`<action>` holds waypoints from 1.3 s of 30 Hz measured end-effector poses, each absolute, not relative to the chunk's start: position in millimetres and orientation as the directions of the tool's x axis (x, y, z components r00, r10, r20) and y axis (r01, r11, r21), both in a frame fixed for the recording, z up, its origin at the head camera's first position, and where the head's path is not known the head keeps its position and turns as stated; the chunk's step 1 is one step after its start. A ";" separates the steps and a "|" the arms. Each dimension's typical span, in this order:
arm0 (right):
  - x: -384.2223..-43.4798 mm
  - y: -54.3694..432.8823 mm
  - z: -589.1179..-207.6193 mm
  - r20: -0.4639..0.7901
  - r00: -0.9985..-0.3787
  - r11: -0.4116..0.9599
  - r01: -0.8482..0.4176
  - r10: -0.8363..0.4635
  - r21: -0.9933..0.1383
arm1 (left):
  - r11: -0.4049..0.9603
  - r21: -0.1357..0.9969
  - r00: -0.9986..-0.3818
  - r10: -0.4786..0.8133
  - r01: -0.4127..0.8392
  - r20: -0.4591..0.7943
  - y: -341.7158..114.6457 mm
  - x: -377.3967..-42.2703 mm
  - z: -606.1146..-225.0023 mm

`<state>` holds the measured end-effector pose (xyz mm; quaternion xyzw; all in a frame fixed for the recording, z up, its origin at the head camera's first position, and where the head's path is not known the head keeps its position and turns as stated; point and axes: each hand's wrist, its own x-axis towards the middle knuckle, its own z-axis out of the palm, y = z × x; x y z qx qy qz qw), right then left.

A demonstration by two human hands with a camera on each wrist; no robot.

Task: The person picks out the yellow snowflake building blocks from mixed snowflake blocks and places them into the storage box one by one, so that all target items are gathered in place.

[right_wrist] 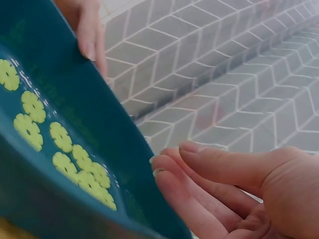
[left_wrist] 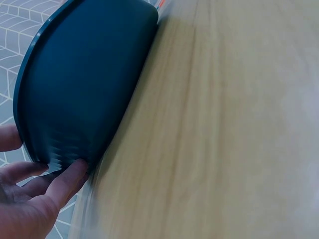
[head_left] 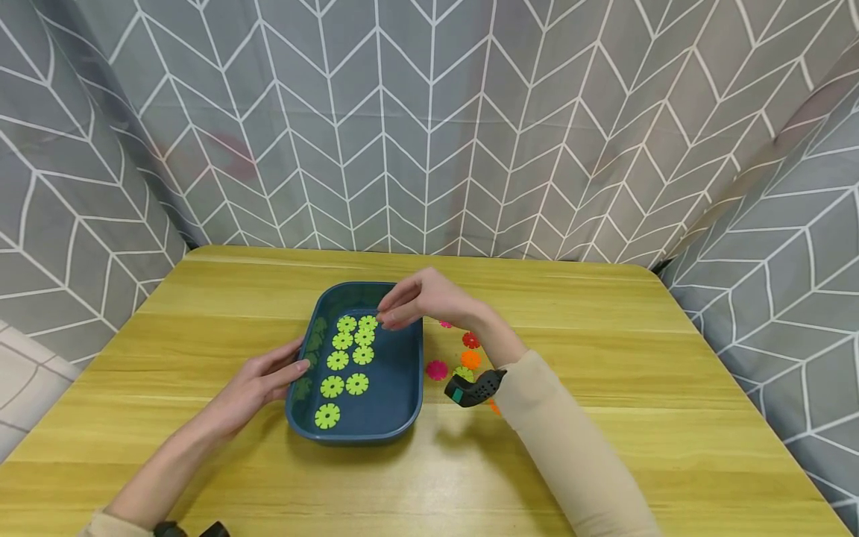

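Note:
A dark blue rectangular tray (head_left: 392, 380) stands on the wooden table. Inside it lie several yellow-green notched plastic discs (head_left: 327, 415), in two rough columns toward its left side. My left hand (head_left: 265, 380) holds the tray's left wall, thumb over the rim; in the left wrist view its fingers (left_wrist: 67, 181) press the outside of the wall. Over the tray's far right part hovers my right hand (head_left: 429, 298), close to the topmost discs. In the right wrist view, its thumb and fingertips (right_wrist: 169, 174) come near each other with nothing visible between them.
Right of the tray lie loose discs: a pink one (head_left: 437, 370), a red one (head_left: 471, 340), an orange one (head_left: 471, 359) and a yellow-green one, partly behind my right forearm and its black wrist device (head_left: 476, 389). A grey patterned curtain (head_left: 429, 134) hangs behind the table (head_left: 637, 447).

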<state>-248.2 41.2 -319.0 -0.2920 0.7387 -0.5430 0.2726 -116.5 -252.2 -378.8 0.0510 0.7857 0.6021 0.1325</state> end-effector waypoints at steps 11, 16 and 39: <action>-246.2 88.9 -329.4 -0.062 -0.778 0.191 -0.075 -0.626 -0.979 | 0.268 0.960 -0.959 0.244 -0.077 -0.145 -251.8 -116.5 -379.7; -244.9 108.1 -337.9 -0.059 -0.823 0.150 -0.033 -0.565 -0.988 | 0.265 0.961 -0.960 0.240 -0.080 -0.146 -251.3 -116.5 -380.0; -229.9 142.0 -362.2 -0.126 -0.833 0.281 -0.036 -0.539 -0.959 | 0.262 0.962 -0.958 0.246 -0.078 -0.145 -251.1 -115.2 -377.6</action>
